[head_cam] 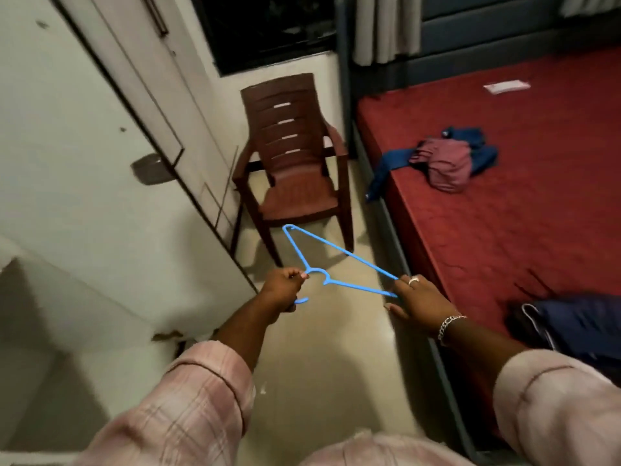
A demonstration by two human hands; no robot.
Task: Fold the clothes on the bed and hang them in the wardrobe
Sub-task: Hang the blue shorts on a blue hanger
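A thin blue plastic hanger (339, 252) hangs in the air over the floor between my hands. My left hand (284, 290) grips its neck near the hook, fingers curled round it. My right hand (420, 302) holds the hanger's right corner, with the thumb spread out below. On the red bed (521, 213) lies a crumpled maroon garment (447, 164) on top of a blue one (389, 166) that droops over the bed's edge. A dark navy garment (578, 326) lies on the bed near my right arm. The white wardrobe (84, 163) stands at the left.
A brown plastic chair (292, 169) stands ahead between the wardrobe and the bed. A white paper (507, 86) lies far back on the bed. Curtains (386, 28) hang behind the bed, beside a dark window (268, 25). Pale floor runs between wardrobe and bed.
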